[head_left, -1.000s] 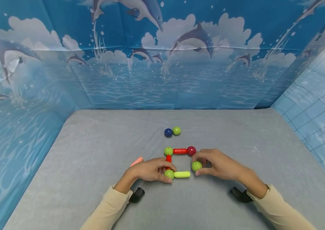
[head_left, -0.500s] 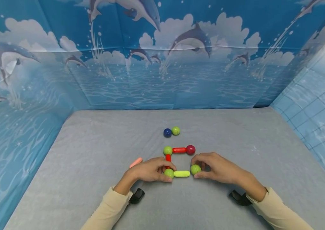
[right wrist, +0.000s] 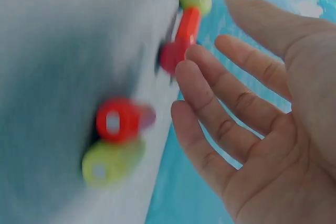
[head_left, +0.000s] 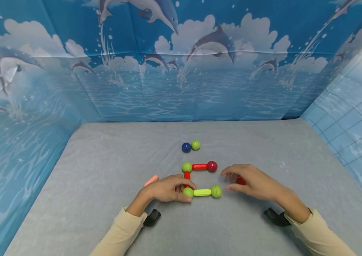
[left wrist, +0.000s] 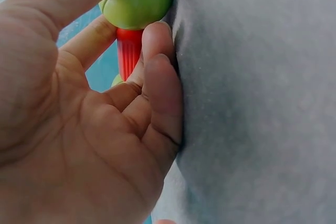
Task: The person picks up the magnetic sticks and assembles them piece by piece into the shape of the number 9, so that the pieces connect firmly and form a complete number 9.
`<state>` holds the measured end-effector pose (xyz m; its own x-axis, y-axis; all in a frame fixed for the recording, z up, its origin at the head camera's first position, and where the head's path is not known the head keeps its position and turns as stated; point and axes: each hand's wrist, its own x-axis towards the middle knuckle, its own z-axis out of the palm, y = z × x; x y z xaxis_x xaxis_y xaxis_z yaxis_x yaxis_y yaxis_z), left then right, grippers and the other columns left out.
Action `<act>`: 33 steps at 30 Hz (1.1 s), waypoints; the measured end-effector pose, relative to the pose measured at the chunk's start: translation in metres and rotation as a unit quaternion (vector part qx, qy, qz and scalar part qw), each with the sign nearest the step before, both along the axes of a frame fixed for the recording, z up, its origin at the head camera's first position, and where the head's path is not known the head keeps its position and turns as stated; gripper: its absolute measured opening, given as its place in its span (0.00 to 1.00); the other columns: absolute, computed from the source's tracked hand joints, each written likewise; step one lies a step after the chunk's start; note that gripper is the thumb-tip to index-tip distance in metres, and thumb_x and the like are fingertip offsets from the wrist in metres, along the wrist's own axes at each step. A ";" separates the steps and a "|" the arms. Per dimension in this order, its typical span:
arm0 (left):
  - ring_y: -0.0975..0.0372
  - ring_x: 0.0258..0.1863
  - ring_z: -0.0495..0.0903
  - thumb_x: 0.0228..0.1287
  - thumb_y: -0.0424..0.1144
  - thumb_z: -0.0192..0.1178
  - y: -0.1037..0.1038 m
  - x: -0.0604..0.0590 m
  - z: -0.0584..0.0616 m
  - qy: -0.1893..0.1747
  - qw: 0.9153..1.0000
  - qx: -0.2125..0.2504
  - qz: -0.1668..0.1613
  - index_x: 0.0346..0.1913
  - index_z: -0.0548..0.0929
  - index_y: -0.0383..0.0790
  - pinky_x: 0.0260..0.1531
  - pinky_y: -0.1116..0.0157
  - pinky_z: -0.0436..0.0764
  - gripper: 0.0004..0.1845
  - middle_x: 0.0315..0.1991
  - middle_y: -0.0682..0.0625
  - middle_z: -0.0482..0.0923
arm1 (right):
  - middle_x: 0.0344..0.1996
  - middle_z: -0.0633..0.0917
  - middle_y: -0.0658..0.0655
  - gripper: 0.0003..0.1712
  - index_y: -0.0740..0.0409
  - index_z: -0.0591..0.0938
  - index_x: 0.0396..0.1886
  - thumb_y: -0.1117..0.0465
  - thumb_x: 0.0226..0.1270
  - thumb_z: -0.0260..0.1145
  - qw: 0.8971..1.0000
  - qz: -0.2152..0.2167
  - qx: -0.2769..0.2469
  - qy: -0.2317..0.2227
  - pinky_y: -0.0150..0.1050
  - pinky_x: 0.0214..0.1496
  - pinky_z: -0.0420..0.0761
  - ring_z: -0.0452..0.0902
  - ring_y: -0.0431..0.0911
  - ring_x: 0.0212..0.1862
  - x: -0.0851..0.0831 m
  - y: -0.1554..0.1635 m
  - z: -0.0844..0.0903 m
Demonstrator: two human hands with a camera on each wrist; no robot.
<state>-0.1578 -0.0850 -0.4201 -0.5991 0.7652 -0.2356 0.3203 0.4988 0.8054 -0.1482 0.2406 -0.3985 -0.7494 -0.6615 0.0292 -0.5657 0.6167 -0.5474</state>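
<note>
My left hand (head_left: 169, 188) pinches the near-left green ball (head_left: 187, 192) of a magnetic ball-and-rod frame, thumb and fingers on either side. From that ball a yellow-green rod (head_left: 202, 192) runs right to another green ball (head_left: 216, 191). A red rod (head_left: 187, 175), partly behind my fingers, leads back to a third green ball (head_left: 187, 167). Another red rod (head_left: 199, 166) joins that one to a dark red ball (head_left: 212, 166). Just right of the frame, my right hand (head_left: 252, 183) holds nothing, its fingers apart and relaxed.
Beneath my right hand lie a loose red rod (right wrist: 113, 121) and a yellow-green rod (right wrist: 100, 169), blurred. A salmon-pink rod (head_left: 151, 180) shows beside my left hand. Farther back sit a blue ball (head_left: 186, 147) and a green ball (head_left: 195, 145) on the grey cloth (head_left: 129, 153).
My right hand brought the green ball to the yellow-green rod's right end, let go of it and moved off to the right. My left hand stayed in place.
</note>
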 end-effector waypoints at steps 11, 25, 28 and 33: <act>0.68 0.31 0.70 0.65 0.42 0.69 -0.001 -0.001 -0.001 -0.001 1.000 0.007 -0.002 0.57 0.83 0.47 0.34 0.72 0.71 0.18 0.37 0.55 0.73 | 0.47 0.84 0.46 0.22 0.51 0.84 0.52 0.58 0.56 0.78 0.997 -0.047 0.047 0.026 0.48 0.51 0.82 0.80 0.45 0.49 -0.005 0.026 0.000; 0.68 0.31 0.70 0.65 0.42 0.69 0.000 -0.002 -0.005 -0.003 1.000 0.009 -0.003 0.57 0.83 0.47 0.34 0.72 0.71 0.18 0.37 0.55 0.73 | 0.56 0.82 0.48 0.29 0.48 0.81 0.58 0.58 0.56 0.79 0.996 -0.041 0.075 -0.030 0.58 0.60 0.75 0.76 0.51 0.59 -0.008 0.038 -0.006; 0.68 0.31 0.70 0.65 0.42 0.69 0.000 -0.002 -0.005 -0.005 1.000 0.008 -0.002 0.57 0.83 0.47 0.34 0.72 0.71 0.19 0.37 0.55 0.73 | 0.57 0.82 0.50 0.30 0.49 0.81 0.59 0.57 0.56 0.78 0.995 -0.048 0.081 -0.033 0.57 0.60 0.75 0.76 0.51 0.58 -0.010 0.037 -0.007; 0.68 0.32 0.70 0.65 0.42 0.69 0.000 -0.001 -0.004 -0.007 1.000 0.010 -0.002 0.58 0.83 0.46 0.34 0.72 0.71 0.19 0.37 0.54 0.73 | 0.55 0.83 0.51 0.31 0.53 0.80 0.59 0.54 0.55 0.79 0.996 -0.060 0.072 -0.016 0.54 0.57 0.78 0.79 0.48 0.54 -0.013 0.028 -0.008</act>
<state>-0.1589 -0.0849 -0.4236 -0.5932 0.7719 -0.2287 0.3113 0.4819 0.8190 -0.1614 0.2690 -0.4061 -0.8218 -0.5636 -0.0835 -0.4680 0.7514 -0.4652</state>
